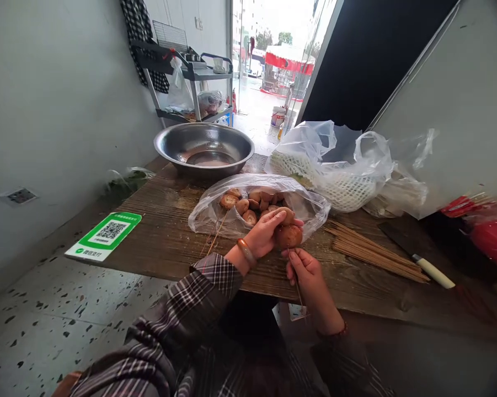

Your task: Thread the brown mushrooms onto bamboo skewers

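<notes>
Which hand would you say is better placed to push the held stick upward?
Probably the right hand: it grips the stick just below the mushroom, which the left hand holds.

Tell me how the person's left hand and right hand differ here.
The left hand holds a brown mushroom, while the right hand pinches a thin skewer below it. The left hand has a thick, glossy bangle at its wrist; the right hand has a thinner, reddish bracelet. The left hand sits higher in the view than the right hand. Both are bare.
</notes>
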